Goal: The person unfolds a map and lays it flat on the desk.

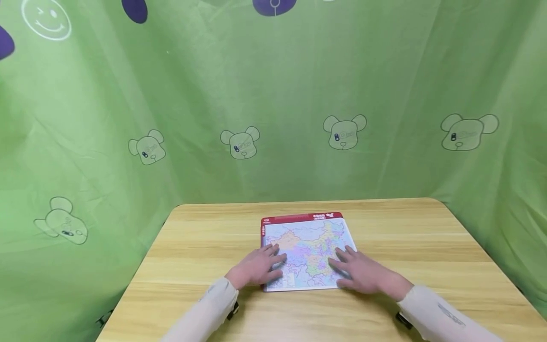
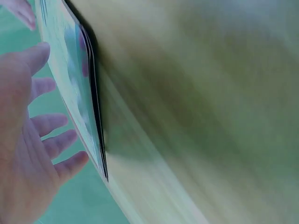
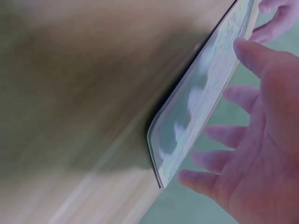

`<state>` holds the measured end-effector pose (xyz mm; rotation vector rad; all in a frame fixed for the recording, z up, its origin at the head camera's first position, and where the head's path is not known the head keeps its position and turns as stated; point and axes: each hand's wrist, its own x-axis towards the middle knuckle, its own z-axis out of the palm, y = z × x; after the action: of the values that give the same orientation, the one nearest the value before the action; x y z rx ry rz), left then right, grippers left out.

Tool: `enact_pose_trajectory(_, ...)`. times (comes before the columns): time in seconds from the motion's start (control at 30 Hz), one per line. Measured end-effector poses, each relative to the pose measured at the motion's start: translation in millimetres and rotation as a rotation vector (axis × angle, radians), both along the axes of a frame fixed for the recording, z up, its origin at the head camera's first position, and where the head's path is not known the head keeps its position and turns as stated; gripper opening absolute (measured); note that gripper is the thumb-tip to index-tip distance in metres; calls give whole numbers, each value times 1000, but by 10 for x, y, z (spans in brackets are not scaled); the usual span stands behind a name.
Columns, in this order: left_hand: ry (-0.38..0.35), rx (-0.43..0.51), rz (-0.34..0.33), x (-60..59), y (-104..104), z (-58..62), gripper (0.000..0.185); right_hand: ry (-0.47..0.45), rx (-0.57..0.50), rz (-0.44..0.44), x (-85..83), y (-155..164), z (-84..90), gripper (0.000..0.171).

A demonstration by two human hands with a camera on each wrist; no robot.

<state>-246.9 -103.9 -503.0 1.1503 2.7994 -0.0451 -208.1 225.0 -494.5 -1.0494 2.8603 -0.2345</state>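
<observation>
A flat rectangular map board (image 1: 305, 247) with a red top border and a colourful printed map lies on the wooden table. Over its left edge is my left hand (image 1: 259, 266), fingers spread and pointing inward. My right hand (image 1: 361, 270) mirrors it at the right edge, its fingers likewise spread. Seen from the left wrist, the left hand (image 2: 23, 135) has loosely bent fingers and nothing in its grasp. The right wrist view shows an empty right palm (image 3: 261, 144) with fingers parted near the board (image 3: 187, 121). The board looks thin and layered at its edge (image 2: 96, 107).
Pale wood tabletop (image 1: 205, 237) with rounded far corners surrounds the board. Behind and along both sides hangs a green curtain (image 1: 290, 175) printed with bear-head outlines. Each light sleeve (image 1: 209, 306) has a dark strap piece below the wrist.
</observation>
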Motion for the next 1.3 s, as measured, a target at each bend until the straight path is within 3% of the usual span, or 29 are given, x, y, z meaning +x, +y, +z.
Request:
enact_pose_trajectory(0.23,-12,-10,58,-176,-78,-40,58,-45,-12,3,120,-7,2,57)
enact_pose_trajectory(0.43,-50,-38,77,-231,-105,-67,59,-82,-18,21,162,-5,-29,54)
enact_pose_trajectory(0.8,-51,-71,63,-211,-104,-115,57,-106,-12,-2,117,22,-110,53)
enact_pose_trajectory(1.3,-53,-48,47,-117,-93,-130,58,-96,-33,-10,64,61,-135,53)
